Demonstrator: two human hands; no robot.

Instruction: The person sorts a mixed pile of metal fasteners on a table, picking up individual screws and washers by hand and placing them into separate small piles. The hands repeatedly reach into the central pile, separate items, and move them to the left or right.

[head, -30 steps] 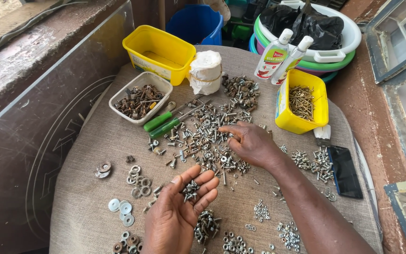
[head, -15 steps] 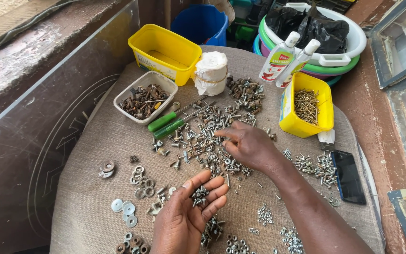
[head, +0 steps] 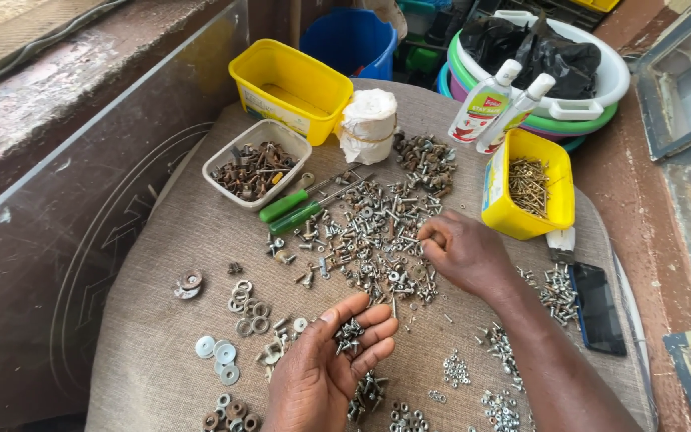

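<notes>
My left hand (head: 325, 368) lies palm up near the front of the cloth-covered table (head: 153, 336), cupping a small heap of screws (head: 350, 336). My right hand (head: 461, 252) hovers over the big pile of mixed screws and nuts (head: 365, 232) in the middle, its fingertips pinched together at the pile's right side; whether they hold a piece I cannot tell. Sorted washers (head: 219, 352) and rings (head: 249, 308) lie to the left of my left hand.
A clear tub of rusty bolts (head: 256, 164), two green-handled screwdrivers (head: 297, 210), an empty yellow tub (head: 289, 88), a white tape roll (head: 368, 124), a yellow tub of nails (head: 528, 184), two bottles (head: 493, 104), a phone (head: 597, 308), stacked basins (head: 585, 72).
My right hand has shifted slightly right over the pile with its fingers pinching. My left hand stays palm up with the screws.
</notes>
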